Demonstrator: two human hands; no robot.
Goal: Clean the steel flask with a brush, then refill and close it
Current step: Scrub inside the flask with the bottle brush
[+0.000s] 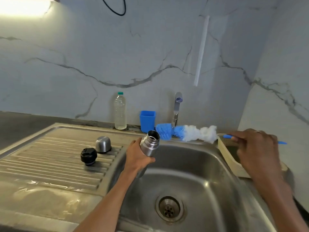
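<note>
1. Steel flask: one, at centre.
2. Brush: one, at 2 o'clock from the flask.
3. Caps: two, at 9 o'clock; one steel cup, one black stopper.
4. Plastic bottle: one, at 11 o'clock.
5. Blue cup: one, at 12 o'clock.
6. Hands: two; left hand, right hand.

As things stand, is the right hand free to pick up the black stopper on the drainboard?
Probably not. The right hand grips the brush by its handle, and the black stopper lies far across, beyond the left hand holding the flask.
</note>
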